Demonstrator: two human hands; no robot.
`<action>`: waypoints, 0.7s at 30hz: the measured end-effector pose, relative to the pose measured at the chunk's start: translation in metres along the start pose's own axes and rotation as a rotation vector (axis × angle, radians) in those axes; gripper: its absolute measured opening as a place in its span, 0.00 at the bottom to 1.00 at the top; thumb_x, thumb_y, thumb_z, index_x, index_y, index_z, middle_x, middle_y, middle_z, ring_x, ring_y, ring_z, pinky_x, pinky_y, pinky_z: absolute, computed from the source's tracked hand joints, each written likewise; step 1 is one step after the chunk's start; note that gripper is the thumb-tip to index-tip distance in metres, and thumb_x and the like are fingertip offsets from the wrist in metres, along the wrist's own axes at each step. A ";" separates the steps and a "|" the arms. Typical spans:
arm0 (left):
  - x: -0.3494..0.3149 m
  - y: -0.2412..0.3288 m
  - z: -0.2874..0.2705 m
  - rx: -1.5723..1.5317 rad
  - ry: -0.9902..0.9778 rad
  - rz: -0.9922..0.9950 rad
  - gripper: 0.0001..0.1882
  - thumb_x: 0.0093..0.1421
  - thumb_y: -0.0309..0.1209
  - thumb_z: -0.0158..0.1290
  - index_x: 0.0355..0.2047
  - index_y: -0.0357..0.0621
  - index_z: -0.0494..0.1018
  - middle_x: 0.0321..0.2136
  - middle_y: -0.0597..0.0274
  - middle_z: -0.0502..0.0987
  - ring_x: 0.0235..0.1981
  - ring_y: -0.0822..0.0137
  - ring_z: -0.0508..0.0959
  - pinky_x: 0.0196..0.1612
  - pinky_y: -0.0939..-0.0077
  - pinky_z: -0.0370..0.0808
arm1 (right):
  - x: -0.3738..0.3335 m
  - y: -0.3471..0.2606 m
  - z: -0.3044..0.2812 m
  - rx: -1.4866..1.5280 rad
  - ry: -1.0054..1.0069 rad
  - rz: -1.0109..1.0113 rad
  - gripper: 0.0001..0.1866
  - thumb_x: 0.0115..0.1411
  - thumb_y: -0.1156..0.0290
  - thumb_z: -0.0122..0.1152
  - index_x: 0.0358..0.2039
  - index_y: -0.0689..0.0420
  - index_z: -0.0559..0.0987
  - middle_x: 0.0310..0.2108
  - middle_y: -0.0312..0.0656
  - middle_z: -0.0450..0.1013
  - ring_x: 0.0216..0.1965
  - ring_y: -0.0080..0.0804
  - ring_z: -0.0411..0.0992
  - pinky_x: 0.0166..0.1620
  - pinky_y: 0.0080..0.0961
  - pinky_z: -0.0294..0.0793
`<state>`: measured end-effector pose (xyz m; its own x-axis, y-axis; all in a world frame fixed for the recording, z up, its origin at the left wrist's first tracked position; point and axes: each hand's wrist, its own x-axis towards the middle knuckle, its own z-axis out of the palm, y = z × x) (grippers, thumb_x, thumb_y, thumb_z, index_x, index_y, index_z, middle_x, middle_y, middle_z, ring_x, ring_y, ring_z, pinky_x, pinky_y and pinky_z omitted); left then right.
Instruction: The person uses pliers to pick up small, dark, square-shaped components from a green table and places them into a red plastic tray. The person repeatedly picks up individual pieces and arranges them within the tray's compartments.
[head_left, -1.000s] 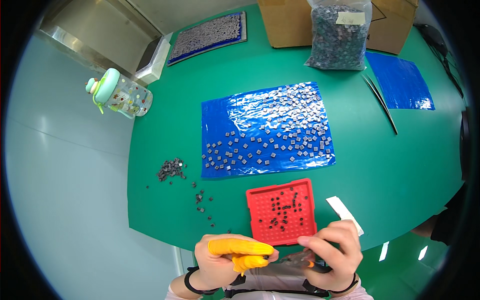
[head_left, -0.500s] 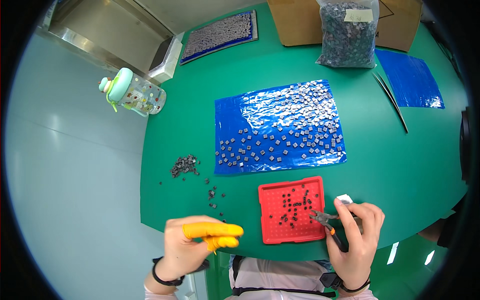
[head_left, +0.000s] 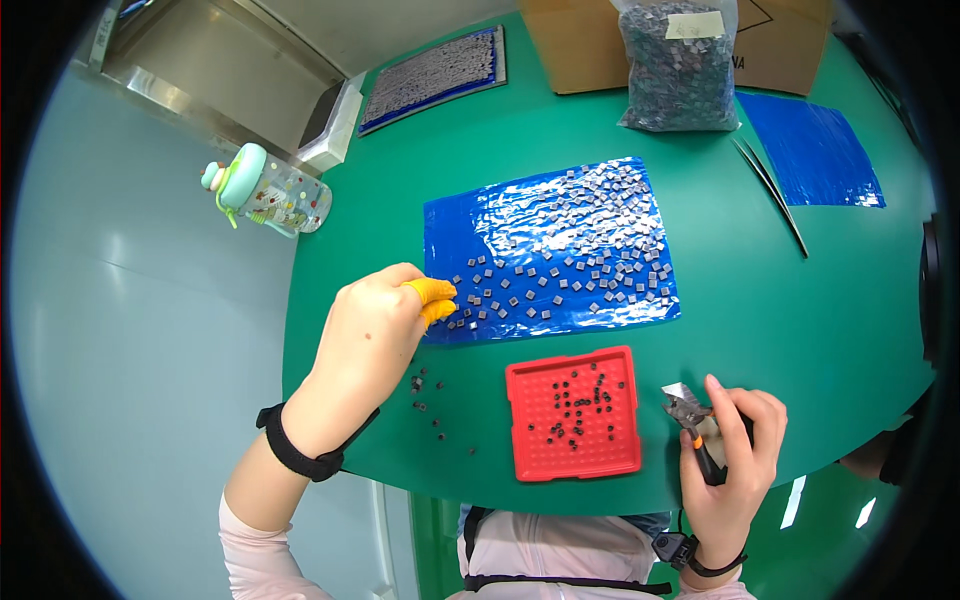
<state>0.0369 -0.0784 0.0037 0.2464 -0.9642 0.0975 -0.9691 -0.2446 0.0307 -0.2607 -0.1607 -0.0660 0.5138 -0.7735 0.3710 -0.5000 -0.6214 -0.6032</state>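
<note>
My left hand [head_left: 372,325] reaches over the left edge of a shiny blue sheet [head_left: 560,328]. Yellow finger covers [head_left: 434,298] sit on its fingertips, which are pinched together; whatever lies between them is hidden. Many small grey square pieces [head_left: 535,312] are scattered on the sheet, densest at the upper right. At the lower right, my right hand [head_left: 735,470] is closed around cutting pliers [head_left: 690,418] with black and orange handles, jaws pointing up and left. A red tray [head_left: 520,400] holding small black bits [head_left: 577,402] lies between the hands.
Loose dark bits [head_left: 420,405] lie near my left wrist. Tweezers [head_left: 772,195] and another blue sheet [head_left: 815,150] lie at the right. Behind are a bag of pieces [head_left: 678,85], a cardboard box [head_left: 565,50] and a filled panel [head_left: 435,80]. A bottle [head_left: 285,195] stands at the left edge.
My left hand has moved up from the table's front edge to the blue sheet, covering the dark pile. My right hand has drawn the pliers rightward, away from the red tray.
</note>
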 end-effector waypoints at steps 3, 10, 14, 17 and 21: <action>0.004 0.001 0.009 0.087 0.028 0.057 0.10 0.44 0.19 0.59 0.31 0.36 0.80 0.30 0.56 0.78 0.30 0.57 0.79 0.34 0.70 0.79 | 0.000 -0.001 0.000 -0.016 0.004 -0.010 0.31 0.37 0.86 0.63 0.48 0.60 0.78 0.39 0.43 0.68 0.43 0.43 0.66 0.45 0.36 0.67; 0.007 0.001 0.019 0.146 0.055 0.098 0.11 0.42 0.16 0.60 0.30 0.33 0.80 0.31 0.55 0.78 0.28 0.55 0.79 0.33 0.70 0.78 | 0.000 -0.001 0.001 -0.003 -0.004 0.007 0.32 0.36 0.86 0.64 0.48 0.59 0.78 0.39 0.42 0.68 0.43 0.43 0.65 0.45 0.37 0.66; 0.007 -0.001 0.021 0.128 0.033 0.091 0.13 0.43 0.16 0.60 0.32 0.35 0.80 0.31 0.56 0.79 0.28 0.56 0.80 0.33 0.70 0.78 | 0.000 0.001 0.001 0.001 -0.010 0.005 0.31 0.36 0.86 0.64 0.48 0.59 0.78 0.40 0.42 0.68 0.43 0.43 0.65 0.45 0.37 0.66; 0.006 -0.003 0.023 0.099 0.043 0.086 0.14 0.43 0.16 0.60 0.33 0.37 0.81 0.31 0.56 0.79 0.28 0.57 0.80 0.33 0.71 0.78 | 0.000 0.005 0.000 0.000 -0.025 -0.005 0.32 0.36 0.86 0.64 0.48 0.59 0.78 0.40 0.42 0.68 0.43 0.43 0.65 0.45 0.37 0.66; 0.004 -0.008 0.027 0.110 0.061 0.085 0.15 0.43 0.16 0.60 0.34 0.38 0.81 0.31 0.56 0.79 0.28 0.58 0.80 0.32 0.72 0.78 | 0.000 0.004 0.001 -0.005 -0.023 -0.006 0.32 0.36 0.86 0.64 0.47 0.59 0.78 0.39 0.42 0.68 0.43 0.43 0.65 0.45 0.36 0.66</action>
<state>0.0459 -0.0832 -0.0226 0.1603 -0.9748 0.1551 -0.9805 -0.1754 -0.0892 -0.2621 -0.1637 -0.0689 0.5323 -0.7670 0.3581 -0.5006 -0.6264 -0.5975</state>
